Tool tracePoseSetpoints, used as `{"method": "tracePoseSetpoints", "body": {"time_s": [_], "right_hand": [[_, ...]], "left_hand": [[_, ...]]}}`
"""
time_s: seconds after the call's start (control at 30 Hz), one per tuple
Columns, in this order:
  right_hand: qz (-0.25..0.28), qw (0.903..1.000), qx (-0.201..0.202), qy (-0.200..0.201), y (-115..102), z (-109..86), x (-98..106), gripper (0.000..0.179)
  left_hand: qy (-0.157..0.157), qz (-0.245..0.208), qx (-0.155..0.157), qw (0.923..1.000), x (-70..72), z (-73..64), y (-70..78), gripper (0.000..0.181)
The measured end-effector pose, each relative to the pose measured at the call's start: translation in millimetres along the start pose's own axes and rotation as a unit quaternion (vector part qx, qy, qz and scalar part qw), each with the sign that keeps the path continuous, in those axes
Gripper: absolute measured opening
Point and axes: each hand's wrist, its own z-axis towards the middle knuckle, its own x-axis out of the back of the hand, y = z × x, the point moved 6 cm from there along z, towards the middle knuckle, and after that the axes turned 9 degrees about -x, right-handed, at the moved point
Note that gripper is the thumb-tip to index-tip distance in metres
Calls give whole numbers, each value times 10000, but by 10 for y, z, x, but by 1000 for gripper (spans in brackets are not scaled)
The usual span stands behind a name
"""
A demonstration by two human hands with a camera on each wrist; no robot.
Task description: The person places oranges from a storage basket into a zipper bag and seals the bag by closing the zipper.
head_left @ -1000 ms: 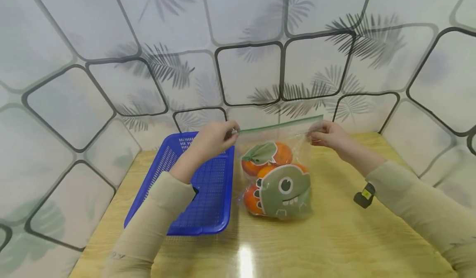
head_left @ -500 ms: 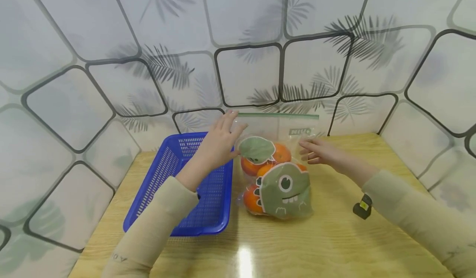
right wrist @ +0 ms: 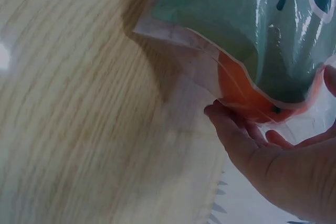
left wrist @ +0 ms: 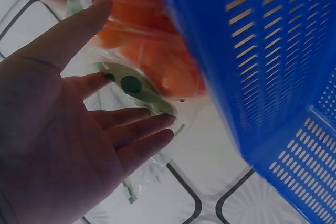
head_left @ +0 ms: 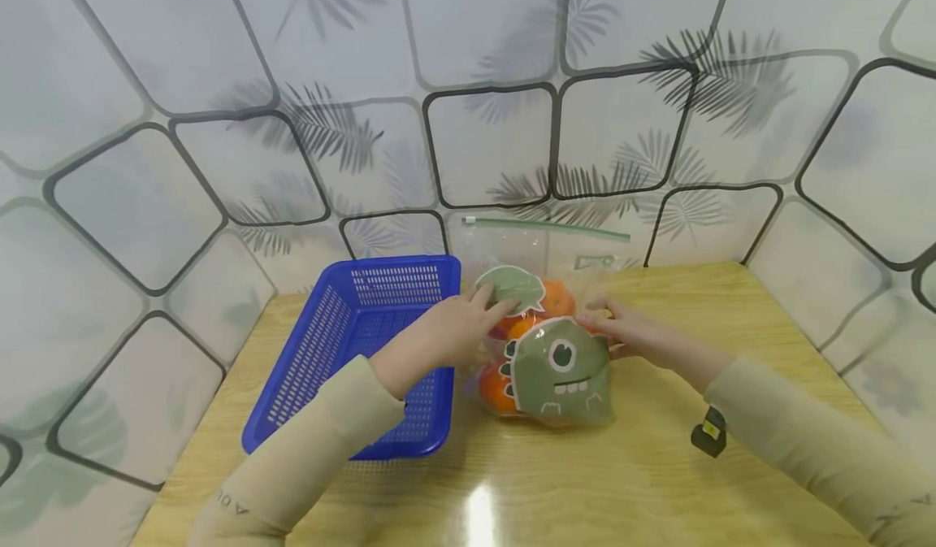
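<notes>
A clear zip bag (head_left: 563, 364) with a green dinosaur print stands upright on the table, bulging with several oranges (head_left: 497, 388). Its green zip strip (head_left: 548, 226) runs across the top, with a white slider (head_left: 469, 220) at the left end. My left hand (head_left: 453, 327) reaches over the bag's upper left side, fingers extended against the film. In the left wrist view those fingers (left wrist: 142, 129) are spread and nearly straight. On the bag's right side my right hand (head_left: 643, 336) touches the film. The right wrist view shows its fingers (right wrist: 228, 127) beside an orange (right wrist: 241, 90) inside.
A blue plastic basket (head_left: 256, 417) with slotted walls stands just left of the bag, under my left forearm. The wooden table (head_left: 585, 490) ends at a patterned wall covering (head_left: 490, 149) behind and on both sides. A small black device (head_left: 709, 431) hangs by my right cuff.
Both hands have let go of the bag's top edge and moved down to its sides, around the oranges. The zip strip now stands up by itself. The basket has stayed put.
</notes>
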Motion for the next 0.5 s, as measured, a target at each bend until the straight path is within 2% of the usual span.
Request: {"method": "tracePoseSetpoints", "body": {"time_s": [0.17, 0.3, 0.5], "right_hand": [[197, 9998, 20, -30, 70, 49, -58, 62], [228, 9997, -40, -16, 90, 73, -76, 62], [161, 9997, -153, -72, 74, 114, -53, 64]], "left_hand": [[-37, 5, -48, 10000, -91, 46, -6, 90], [-30, 92, -16, 10000, -123, 53, -14, 88], [-223, 5, 160, 9996, -142, 41, -13, 89]]}}
